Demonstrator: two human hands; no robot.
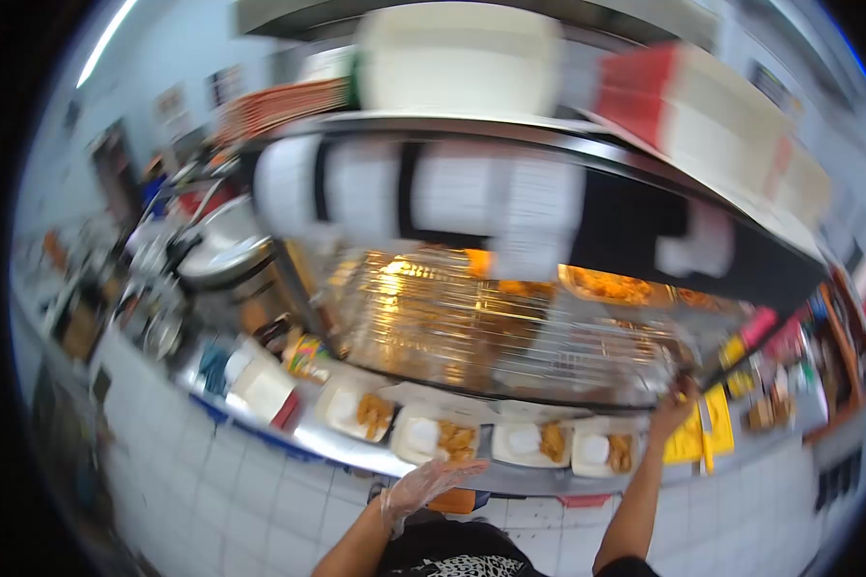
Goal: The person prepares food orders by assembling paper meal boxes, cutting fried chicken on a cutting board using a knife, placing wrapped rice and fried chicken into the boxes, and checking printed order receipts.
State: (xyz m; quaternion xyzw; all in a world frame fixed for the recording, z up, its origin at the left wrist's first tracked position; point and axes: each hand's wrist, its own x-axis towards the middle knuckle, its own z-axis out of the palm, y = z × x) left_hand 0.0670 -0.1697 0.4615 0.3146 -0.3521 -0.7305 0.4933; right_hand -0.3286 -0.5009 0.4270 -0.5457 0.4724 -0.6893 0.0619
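My left hand (435,484), in a clear plastic glove, is stretched out flat in front of the counter, with nothing seen in it. It is just below an open white takeaway box (412,435) holding a white mound, likely rice, and golden fried pieces (457,440). Similar boxes stand in a row, among them one box (502,444) in the middle and another box (587,462) on the right. My right hand (678,409) reaches up to the right end of the warming cabinet's front edge. Blur hides its fingers and anything they hold.
A lit warming cabinet with wire racks (423,313) and a tray of orange-brown food (614,286) stands behind the boxes. Paper slips (539,212) hang above. Yellow items (717,423) lie at right. A big steel pot (226,250) is at left.
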